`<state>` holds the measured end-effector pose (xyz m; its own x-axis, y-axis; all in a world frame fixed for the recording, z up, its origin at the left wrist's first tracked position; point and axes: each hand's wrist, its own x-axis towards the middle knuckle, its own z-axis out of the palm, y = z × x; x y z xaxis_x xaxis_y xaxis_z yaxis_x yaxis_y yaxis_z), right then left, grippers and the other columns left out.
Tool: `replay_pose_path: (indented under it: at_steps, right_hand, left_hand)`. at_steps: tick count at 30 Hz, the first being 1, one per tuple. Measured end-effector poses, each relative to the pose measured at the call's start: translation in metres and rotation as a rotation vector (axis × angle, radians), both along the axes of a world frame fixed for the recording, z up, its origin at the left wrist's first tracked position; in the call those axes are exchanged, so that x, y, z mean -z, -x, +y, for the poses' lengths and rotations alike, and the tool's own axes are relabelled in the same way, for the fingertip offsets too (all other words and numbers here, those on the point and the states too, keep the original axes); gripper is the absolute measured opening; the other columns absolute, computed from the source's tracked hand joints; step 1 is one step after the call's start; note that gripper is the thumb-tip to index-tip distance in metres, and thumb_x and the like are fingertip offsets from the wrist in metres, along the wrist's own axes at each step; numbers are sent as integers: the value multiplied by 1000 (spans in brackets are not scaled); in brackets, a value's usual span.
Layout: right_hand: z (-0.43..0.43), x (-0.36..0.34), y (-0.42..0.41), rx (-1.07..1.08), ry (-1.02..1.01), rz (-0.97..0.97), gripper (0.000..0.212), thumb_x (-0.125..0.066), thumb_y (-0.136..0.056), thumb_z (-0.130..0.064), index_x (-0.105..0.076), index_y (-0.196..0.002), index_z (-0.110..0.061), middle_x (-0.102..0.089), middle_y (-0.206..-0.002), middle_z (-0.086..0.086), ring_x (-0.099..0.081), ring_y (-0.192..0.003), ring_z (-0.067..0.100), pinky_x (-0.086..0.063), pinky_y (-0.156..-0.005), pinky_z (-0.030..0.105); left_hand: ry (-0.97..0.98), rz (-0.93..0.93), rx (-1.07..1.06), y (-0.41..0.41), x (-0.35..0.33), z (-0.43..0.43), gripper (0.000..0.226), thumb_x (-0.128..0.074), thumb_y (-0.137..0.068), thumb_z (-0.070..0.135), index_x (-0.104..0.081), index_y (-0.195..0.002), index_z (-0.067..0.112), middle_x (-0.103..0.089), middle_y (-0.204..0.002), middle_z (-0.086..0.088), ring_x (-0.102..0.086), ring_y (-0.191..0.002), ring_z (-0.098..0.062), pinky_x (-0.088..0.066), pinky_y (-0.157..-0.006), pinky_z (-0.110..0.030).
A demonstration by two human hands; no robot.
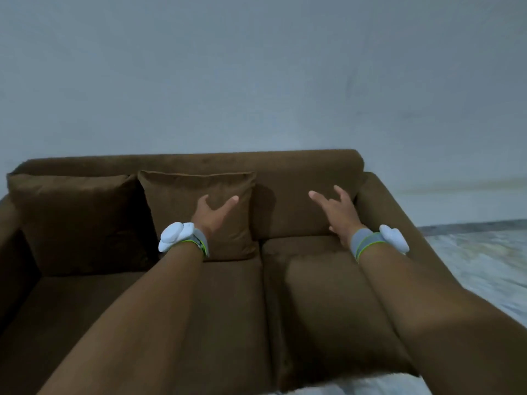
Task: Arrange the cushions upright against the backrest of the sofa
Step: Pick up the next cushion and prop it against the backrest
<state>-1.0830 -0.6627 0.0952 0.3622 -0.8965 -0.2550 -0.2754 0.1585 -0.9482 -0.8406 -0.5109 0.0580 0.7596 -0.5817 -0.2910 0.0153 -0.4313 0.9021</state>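
Observation:
A brown sofa fills the lower view, its backrest (308, 163) running along the wall. Two brown cushions stand upright against it: a larger, darker one (77, 220) at the left end and a smaller one (174, 201) beside it near the middle. My left hand (212, 213) is open with thumb and fingers spread, just in front of the smaller cushion's right half; whether it touches is unclear. My right hand (336, 210) is open too, fingers apart, hovering before the bare right part of the backrest. Both wrists wear grey bands with white devices.
The sofa's right armrest (399, 223) rises just right of my right hand, the left armrest (8, 252) at the frame's edge. A pale wall (256, 81) stands behind the sofa. Light patterned floor (479, 260) shows at the right.

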Motion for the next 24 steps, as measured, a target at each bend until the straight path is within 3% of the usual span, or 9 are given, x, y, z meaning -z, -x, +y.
replay_pose_path:
  at_steps: [2, 5, 7, 9, 11, 15, 19, 24]
  right_hand:
    - [4, -14, 66, -18, 48, 18, 105, -81, -75, -56, -27, -160, -28, -43, -157, 7, -44, -141, 21, -37, -115, 44]
    - [5, -32, 148, 40, 114, 51, 100, -79, -80, -52, -28, -160, -19, -44, -156, 8, -45, -141, 23, -36, -109, 30]
    - [14, -50, 188, 55, 152, 110, 109, -77, -72, -65, -30, -159, -19, -42, -159, 6, -44, -142, 26, -36, -114, 35]
    - [17, -56, 207, 66, 158, 176, 126, -71, -51, -80, -32, -158, -25, -41, -160, 4, -45, -141, 29, -39, -115, 46]
    - [25, -62, 232, 44, 127, 176, 129, -68, -46, -81, -32, -157, -29, -41, -160, 2, -45, -141, 31, -41, -112, 52]
    - [33, -61, 243, 53, 60, 153, 109, -78, -71, -64, -27, -160, -27, -36, -162, 2, -40, -144, 32, -39, -113, 55]
    - [24, -39, 241, 29, -3, 148, 105, -80, -79, -52, -24, -161, -20, -34, -164, 5, -38, -145, 32, -36, -115, 52]
    - [4, 4, 226, -23, -132, 200, 110, -81, -77, -53, -21, -162, -18, -32, -164, 8, -36, -146, 36, -33, -113, 52]
  left_hand:
    - [30, 6, 9, 69, -6, 5, 130, -74, -50, 80, -28, -152, 15, -51, -142, -3, -52, -125, -20, -38, -111, -40]
    - [37, 2, 7, 152, -17, 11, 118, -74, -64, 73, -27, -155, 14, -46, -150, -8, -46, -136, -29, -33, -114, -38]
    - [22, -32, -6, 195, -26, 20, 103, -72, -77, 64, -28, -154, 12, -43, -153, -9, -42, -139, -30, -30, -113, -33]
    - [-5, -52, 0, 214, -34, 23, 98, -70, -81, 61, -29, -154, 10, -44, -153, -8, -42, -139, -29, -29, -110, -32]
    - [-13, -79, 6, 239, -49, 30, 100, -68, -80, 64, -28, -154, 10, -42, -154, -9, -41, -140, -30, -29, -111, -33]
    - [-23, -124, -1, 252, -64, 34, 103, -67, -79, 68, -26, -156, 12, -39, -156, -10, -39, -141, -32, -30, -113, -36]
    - [-35, -118, 0, 259, -60, 31, 96, -64, -84, 62, -24, -157, 13, -39, -155, -8, -43, -138, -29, -36, -88, -25]
    - [-110, -67, 11, 249, -16, 11, 100, -65, -81, 66, -28, -155, 9, -42, -154, -10, -42, -139, -32, -30, -110, -34]
